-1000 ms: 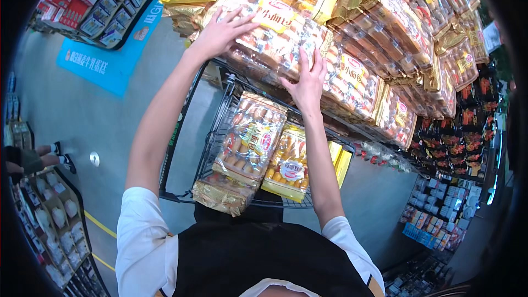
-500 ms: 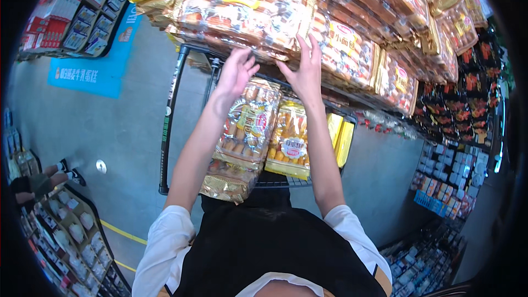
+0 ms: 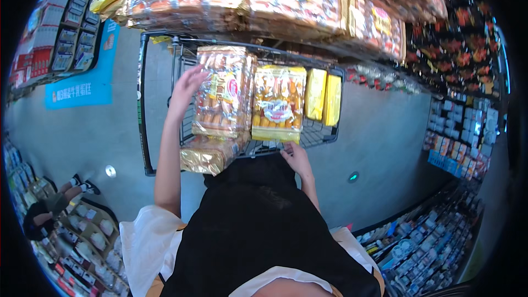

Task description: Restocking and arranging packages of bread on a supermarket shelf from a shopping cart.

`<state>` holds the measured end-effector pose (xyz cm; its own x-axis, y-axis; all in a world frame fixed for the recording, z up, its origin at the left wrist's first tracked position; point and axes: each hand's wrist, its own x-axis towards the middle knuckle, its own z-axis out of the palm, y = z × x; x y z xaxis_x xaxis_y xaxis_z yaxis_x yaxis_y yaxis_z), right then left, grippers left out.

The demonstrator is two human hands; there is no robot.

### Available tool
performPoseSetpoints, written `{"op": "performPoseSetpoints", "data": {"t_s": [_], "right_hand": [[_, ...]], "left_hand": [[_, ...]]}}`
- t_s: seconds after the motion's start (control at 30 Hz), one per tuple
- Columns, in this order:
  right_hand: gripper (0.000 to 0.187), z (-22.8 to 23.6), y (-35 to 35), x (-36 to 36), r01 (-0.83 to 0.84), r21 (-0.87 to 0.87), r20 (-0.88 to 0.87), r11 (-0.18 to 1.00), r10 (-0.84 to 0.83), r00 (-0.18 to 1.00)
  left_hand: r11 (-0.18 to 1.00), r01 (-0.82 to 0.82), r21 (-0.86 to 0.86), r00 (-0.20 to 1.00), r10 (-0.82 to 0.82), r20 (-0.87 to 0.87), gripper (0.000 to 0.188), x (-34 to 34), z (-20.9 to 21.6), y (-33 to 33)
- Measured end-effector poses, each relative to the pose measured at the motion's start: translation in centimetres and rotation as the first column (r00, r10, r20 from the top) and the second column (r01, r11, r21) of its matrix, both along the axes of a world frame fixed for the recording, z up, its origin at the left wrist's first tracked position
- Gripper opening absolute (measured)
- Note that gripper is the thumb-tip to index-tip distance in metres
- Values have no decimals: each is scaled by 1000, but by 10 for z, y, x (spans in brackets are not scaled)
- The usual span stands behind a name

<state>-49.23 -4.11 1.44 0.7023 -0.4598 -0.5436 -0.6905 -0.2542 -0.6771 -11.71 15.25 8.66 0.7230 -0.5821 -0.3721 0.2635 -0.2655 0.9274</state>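
In the black wire cart (image 3: pixel 144 85) in front of me lies a clear and gold pack of small bread rolls (image 3: pixel 217 102), with another gold-wrapped pack (image 3: pixel 212 153) at its near end. A yellow pack of rolls (image 3: pixel 278 104) sits to its right. My left hand (image 3: pixel 188 89) is at the left side of the bread pack, fingers stretched out and nothing held; whether it touches the wrapper I cannot tell. By the cart's near rim, my right hand (image 3: pixel 297 160) is just below the yellow pack's near edge, its fingers loosely bent and apart.
Stacked bread packs (image 3: pixel 297 3) fill the display beyond the cart. Two narrow yellow packages (image 3: pixel 323 97) stand at the cart's right end. Shelves of goods (image 3: pixel 77 27) rise at far left, and a person (image 3: pixel 49 209) is at lower left. Boxed goods (image 3: pixel 459 137) stand at right.
Both hands have drawn back from the stacked bread: the left to the cart's left side, the right down to its near rim. The cart's packs now show more fully.
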Motion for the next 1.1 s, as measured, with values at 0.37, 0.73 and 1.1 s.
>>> {"op": "performPoseSetpoints", "data": {"t_s": [0.37,0.73,1.1], "right_hand": [[33,3,-86,-76,-19,-67,176,998,31,984],[33,-8,-132,-164,5,-96,240,995,18,971],[69,39,-131,-92,-154,610,635,777,-364,681]], "left_hand": [[635,75,769,587,-652,480,82,-209,17,80],[657,-87,749,373,-675,636,43,-246,57,27],[962,-272,18,813,220,540,56,-288,203,19]]}}
